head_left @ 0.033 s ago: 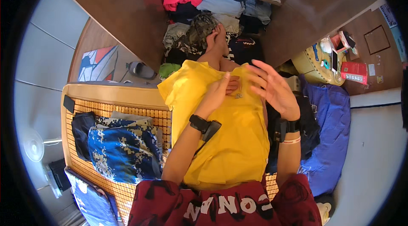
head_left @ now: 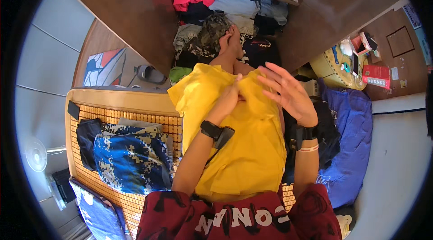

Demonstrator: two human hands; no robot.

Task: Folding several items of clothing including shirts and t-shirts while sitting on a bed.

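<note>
A yellow T-shirt (head_left: 234, 149) lies spread over my lap and outstretched legs, its far edge over my shins. My left hand (head_left: 231, 97) is over the middle of the shirt, turned nearly edge-on with the thumb up. Its other fingers are mostly hidden behind the palm, and it appears to hold nothing. To the right, my right hand (head_left: 288, 93) is raised above the shirt's right edge, open, with its fingers spread and nothing in them. Both wrists wear black strapped devices.
On the bamboo mat (head_left: 173, 122) at left lies folded blue camouflage clothing (head_left: 131, 161) beside dark cloth (head_left: 88, 140). Blue clothing (head_left: 349, 136) lies at right. Ahead, an open wardrobe holds piled clothes (head_left: 234, 5) between its brown doors (head_left: 333, 18). A yellow stool (head_left: 331, 68) carries small items.
My left hand has turned more edge-on, so its fingers, seen before over the shirt, are now mostly hidden. The small print by them is covered. My right hand has shifted slightly left.
</note>
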